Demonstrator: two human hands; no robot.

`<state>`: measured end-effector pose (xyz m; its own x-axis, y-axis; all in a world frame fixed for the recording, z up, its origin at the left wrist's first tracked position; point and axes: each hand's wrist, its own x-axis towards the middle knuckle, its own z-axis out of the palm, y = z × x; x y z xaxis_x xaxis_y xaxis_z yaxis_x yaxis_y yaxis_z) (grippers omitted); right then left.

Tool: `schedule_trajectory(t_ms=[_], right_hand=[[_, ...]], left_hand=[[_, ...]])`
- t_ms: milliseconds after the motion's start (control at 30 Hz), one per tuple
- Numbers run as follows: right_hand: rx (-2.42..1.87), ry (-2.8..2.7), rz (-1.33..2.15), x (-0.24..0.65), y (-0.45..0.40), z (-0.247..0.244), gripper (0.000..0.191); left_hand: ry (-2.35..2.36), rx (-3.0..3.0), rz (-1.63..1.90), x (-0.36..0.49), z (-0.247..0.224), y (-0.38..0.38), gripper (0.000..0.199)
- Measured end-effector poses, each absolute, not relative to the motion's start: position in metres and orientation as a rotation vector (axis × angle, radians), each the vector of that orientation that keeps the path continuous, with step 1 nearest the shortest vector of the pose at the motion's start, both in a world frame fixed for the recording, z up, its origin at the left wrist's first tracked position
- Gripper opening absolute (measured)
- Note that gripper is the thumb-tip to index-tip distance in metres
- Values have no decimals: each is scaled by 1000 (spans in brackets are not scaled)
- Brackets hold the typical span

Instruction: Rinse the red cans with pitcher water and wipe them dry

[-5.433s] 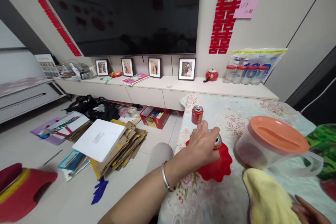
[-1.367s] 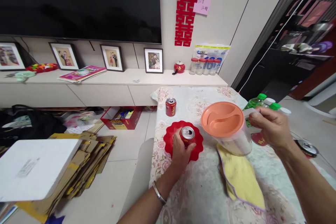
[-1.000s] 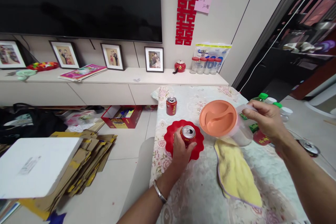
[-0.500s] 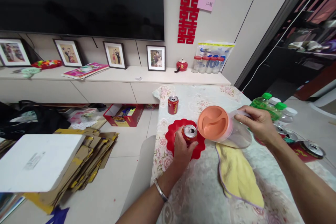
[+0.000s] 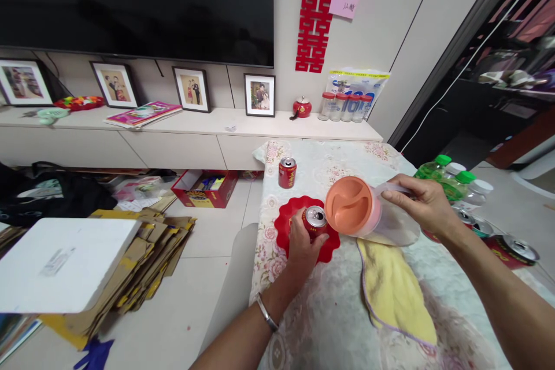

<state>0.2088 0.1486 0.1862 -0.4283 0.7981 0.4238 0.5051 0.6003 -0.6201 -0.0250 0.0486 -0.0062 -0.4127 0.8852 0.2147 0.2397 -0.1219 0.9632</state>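
My left hand is wrapped round an opened red drink can, upright over a red scalloped plate. In my right hand is the pale handle of a cup with an orange divided insert. That cup tilts toward the can, its rim close beside the can's top; whether any liquid flows I cannot tell. A second opened red can stands behind the plate. Below the cup lies a yellow cloth, next to a clear, rounded plastic piece partly hidden by my right hand.
Green-capped bottles and more cans stand along the right side of the flowered tablecloth. Beyond the table is a white cabinet with photo frames and red-lidded jars. Flattened cardboard and a white foam board are at left.
The cup in my right hand has shifted slightly left and tips a little more toward the can. My left hand keeps its hold on the can. The view has moved slightly.
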Motion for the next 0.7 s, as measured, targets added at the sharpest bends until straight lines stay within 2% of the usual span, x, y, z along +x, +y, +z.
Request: schedule_trajectory(t_ms=[233, 700], right_hand=[[-934, -2249, 308, 202, 147, 196, 46], [-935, -2317, 239, 200, 146, 200, 48]], left_hand=[[1624, 1257, 1580, -25, -6, 49, 80], [1616, 1306, 1613, -22, -10, 52, 83]])
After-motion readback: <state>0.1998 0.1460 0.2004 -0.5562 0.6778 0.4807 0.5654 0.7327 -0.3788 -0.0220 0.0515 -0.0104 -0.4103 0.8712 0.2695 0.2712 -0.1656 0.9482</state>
